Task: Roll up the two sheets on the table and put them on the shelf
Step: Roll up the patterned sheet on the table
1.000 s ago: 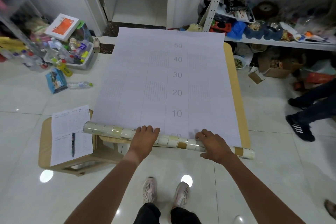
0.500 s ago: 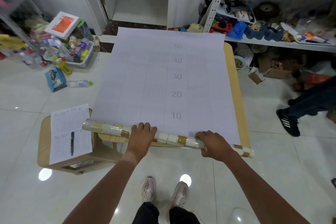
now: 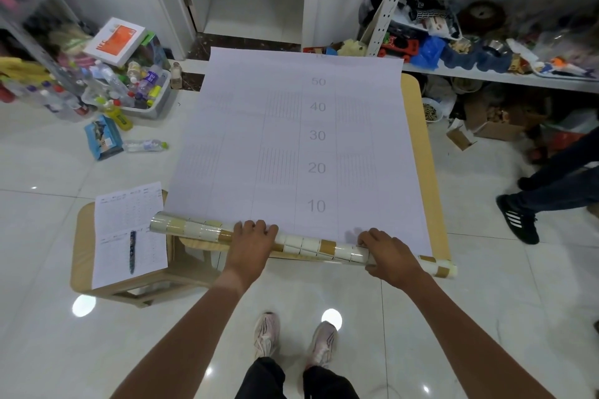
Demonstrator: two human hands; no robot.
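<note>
The roll [image 3: 304,244] lies at the table's [image 3: 421,152] near edge, only begun; most of the sheet [image 3: 291,139] lies flat toward the shelf [image 3: 486,74]. The left hand [image 3: 249,241] and right hand [image 3: 385,251] curl over the roll, well apart. Rolling and shelving remain; a second sheet cannot be told apart.

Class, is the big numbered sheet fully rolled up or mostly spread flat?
Mostly spread. Only its near edge forms a roll under both hands; the sheet lies flat, numbers 10 to 50 showing.
</note>
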